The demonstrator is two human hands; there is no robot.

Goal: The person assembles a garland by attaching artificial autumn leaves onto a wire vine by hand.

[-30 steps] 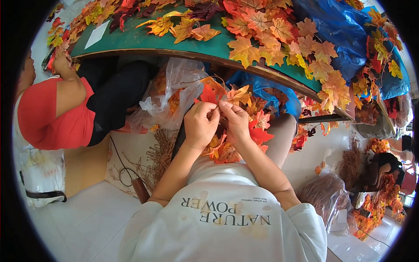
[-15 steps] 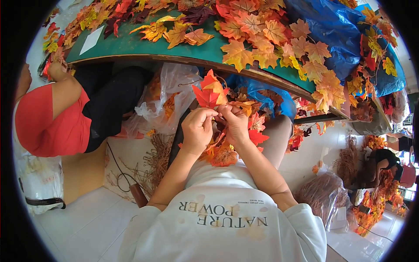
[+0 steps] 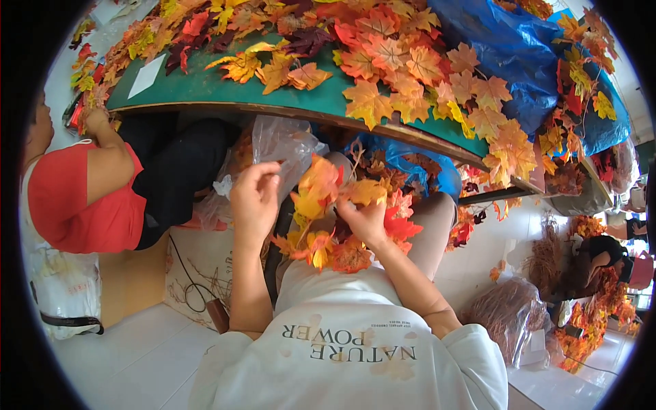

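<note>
In my lap lies a garland of artificial maple leaves (image 3: 320, 205) in red, orange and yellow. My right hand (image 3: 367, 220) is closed on it, thumb and fingers pinched just under an orange leaf; the stem itself is hidden. My left hand (image 3: 254, 205) is raised to the left of the garland, apart from it, with fingers loosely bent and nothing visible between them. More leaves of the bunch, such as an orange one (image 3: 350, 255), hang below my hands against my shirt.
Ahead stands a green-topped table (image 3: 205, 76) heaped with maple leaves (image 3: 389, 55) and a blue plastic sheet (image 3: 502, 51). A person in red (image 3: 82, 198) sits at the left. Clear plastic bags (image 3: 280, 147) hang under the table edge; a wrapped bundle (image 3: 509, 311) lies right.
My left hand has let go of the leaves and moved left and up, fingers opening. The garland has swung and spread beside my right hand, which keeps its hold.
</note>
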